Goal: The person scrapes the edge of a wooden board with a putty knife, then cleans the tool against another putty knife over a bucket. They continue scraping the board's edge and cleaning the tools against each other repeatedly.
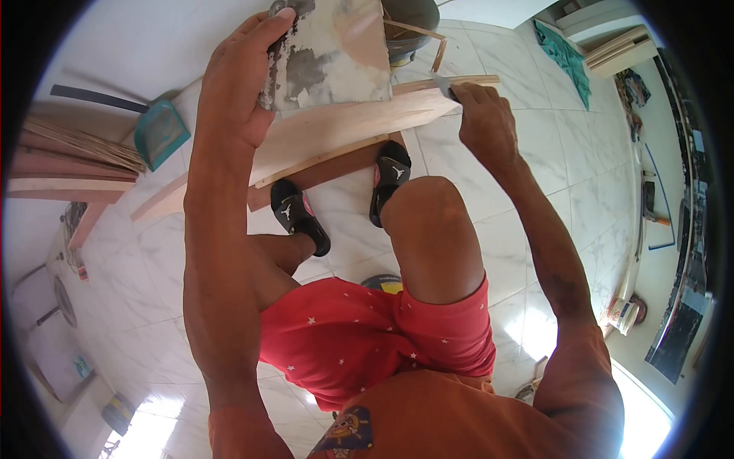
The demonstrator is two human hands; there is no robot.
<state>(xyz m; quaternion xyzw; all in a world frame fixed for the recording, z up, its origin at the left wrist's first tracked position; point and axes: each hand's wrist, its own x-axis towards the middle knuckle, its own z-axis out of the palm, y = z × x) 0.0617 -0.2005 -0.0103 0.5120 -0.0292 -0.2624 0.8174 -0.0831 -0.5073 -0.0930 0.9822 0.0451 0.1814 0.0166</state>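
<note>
My left hand (pixel 238 88) grips the left edge of a square board (pixel 329 57) smeared with white and grey putty, thumb on its face. My right hand (pixel 488 126) is closed around a putty knife (pixel 443 84), whose small pale blade points up and left. That blade overlaps the right end of a light wooden plank (pixel 344 122) in this view. The plank lies low in front of my feet and runs under the board, which hides part of it. Thin wooden strips (pixel 474 79) extend beside the plank's right end.
A dark round basin (pixel 413 38) stands beyond the board. At left are a teal dustpan (pixel 162 135) and stacked timber (pixel 73 164). A green cloth (pixel 564 65) lies upper right. My slippered feet (pixel 390 176) are close to the plank. Tools and a white bucket (pixel 623 315) line the right side.
</note>
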